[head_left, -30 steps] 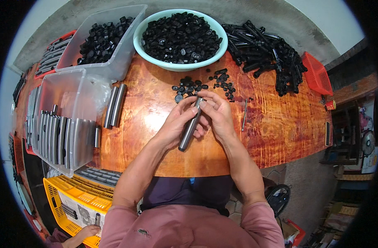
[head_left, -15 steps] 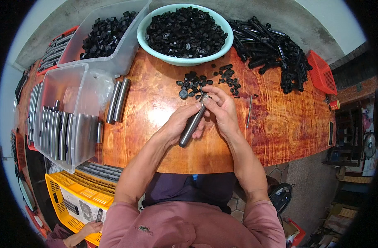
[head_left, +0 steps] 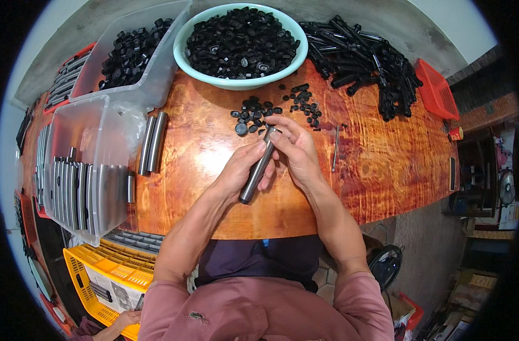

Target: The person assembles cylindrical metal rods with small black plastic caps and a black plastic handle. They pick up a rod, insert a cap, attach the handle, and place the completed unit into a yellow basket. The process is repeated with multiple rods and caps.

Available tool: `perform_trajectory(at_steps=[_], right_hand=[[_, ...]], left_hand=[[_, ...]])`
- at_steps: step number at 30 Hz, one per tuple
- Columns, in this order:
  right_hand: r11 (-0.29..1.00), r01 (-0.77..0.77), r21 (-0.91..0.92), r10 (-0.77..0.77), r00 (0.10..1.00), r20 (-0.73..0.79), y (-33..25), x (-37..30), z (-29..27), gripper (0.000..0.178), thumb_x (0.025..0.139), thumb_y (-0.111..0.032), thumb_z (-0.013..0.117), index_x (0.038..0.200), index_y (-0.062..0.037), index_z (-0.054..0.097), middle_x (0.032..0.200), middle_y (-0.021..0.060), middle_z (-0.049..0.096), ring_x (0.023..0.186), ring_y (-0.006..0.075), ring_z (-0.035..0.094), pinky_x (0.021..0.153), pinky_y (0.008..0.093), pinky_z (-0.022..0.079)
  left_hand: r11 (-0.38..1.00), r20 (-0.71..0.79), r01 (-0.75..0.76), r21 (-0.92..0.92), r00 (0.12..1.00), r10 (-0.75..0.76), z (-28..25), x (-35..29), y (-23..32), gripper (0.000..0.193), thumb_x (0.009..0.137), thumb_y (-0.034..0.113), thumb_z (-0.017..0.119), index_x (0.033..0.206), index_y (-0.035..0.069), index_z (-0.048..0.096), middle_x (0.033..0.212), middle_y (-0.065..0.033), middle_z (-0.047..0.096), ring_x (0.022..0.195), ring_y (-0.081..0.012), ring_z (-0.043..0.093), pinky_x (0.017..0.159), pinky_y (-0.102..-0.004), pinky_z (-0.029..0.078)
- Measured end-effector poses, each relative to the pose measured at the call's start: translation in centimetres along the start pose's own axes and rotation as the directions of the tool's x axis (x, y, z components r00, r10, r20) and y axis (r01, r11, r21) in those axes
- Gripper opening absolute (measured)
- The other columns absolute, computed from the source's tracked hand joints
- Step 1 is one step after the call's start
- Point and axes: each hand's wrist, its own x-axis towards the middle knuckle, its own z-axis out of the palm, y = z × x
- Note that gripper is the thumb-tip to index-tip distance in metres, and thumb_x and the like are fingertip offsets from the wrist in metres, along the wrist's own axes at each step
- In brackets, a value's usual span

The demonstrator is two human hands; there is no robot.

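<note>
A grey metal tube (head_left: 253, 181) is held tilted over the near middle of the table, its lower end toward me. My left hand (head_left: 240, 169) is closed round its middle, thumb along the side. At the tube's upper end, my right hand (head_left: 297, 149) grips it with thumb and fingers; whatever sits at that end is mostly hidden by the fingers. Just beyond my hands lies a loose group of small black caps (head_left: 253, 111). More small black parts (head_left: 306, 105) are scattered to its right.
A pale green basin (head_left: 182, 59) of black parts stands at the back, beside a clear bin (head_left: 157, 85) of caps. Black rods (head_left: 373, 62) are piled back right. Metal tubes (head_left: 153, 142) and a tube-filled clear box (head_left: 103, 187) are left. Another person's hand (head_left: 128, 319) touches a yellow crate (head_left: 80, 267).
The view has shifted slightly, moving the table things left. Both my hands keep their grip on the tube. The other person's hand at lower left has moved lower and no longer shows a tube.
</note>
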Motion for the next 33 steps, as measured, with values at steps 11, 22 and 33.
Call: perform_trajectory(at_steps=[11, 22, 33], right_hand=[[0.988, 0.133, 0.072, -0.142, 0.982, 0.127, -0.9, -0.1, -0.4, 0.050, 0.095, -0.014, 0.068, 0.137, 0.0033, 0.046, 0.106, 0.0139, 0.071, 0.088, 0.0154, 0.068, 0.073, 0.0242, 0.053], [0.990, 0.136, 0.028, -0.139, 0.984, 0.113, -1.1, -0.1, -0.7, 0.031, 0.098, -0.013, 0.063, 0.124, 0.0027, 0.058, 0.107, 0.0158, 0.069, 0.090, 0.0185, 0.069, 0.077, 0.0267, 0.058], [0.889, 0.133, -0.438, -0.013, 0.964, 0.265, -0.8, 0.1, -1.3, 0.018, 0.088, 0.001, 0.066, 0.106, 0.0032, 0.067, 0.101, 0.0066, 0.068, 0.091, 0.0120, 0.064, 0.083, 0.0273, 0.052]], left_hand=[[0.981, 0.197, -0.149, 0.123, 0.973, 0.123, -0.4, -0.3, 0.1, 0.043, 0.106, 0.043, 0.047, 0.116, 0.002, 0.053, 0.079, -0.0047, 0.059, 0.058, -0.0099, 0.054, 0.053, -0.0243, 0.046], [0.944, 0.265, -0.199, 0.264, 0.956, 0.127, -0.9, -0.6, 1.2, 0.038, 0.107, 0.031, 0.046, 0.128, 0.000, 0.052, 0.102, -0.0087, 0.064, 0.075, -0.0113, 0.061, 0.070, -0.0264, 0.052], [-0.091, 0.211, -0.191, 0.977, 0.861, 0.463, -0.1, -5.5, 2.4, 0.044, 0.088, 0.011, 0.070, 0.130, 0.010, 0.060, 0.103, -0.0173, 0.062, 0.088, -0.0395, 0.065, 0.074, -0.0456, 0.054]])
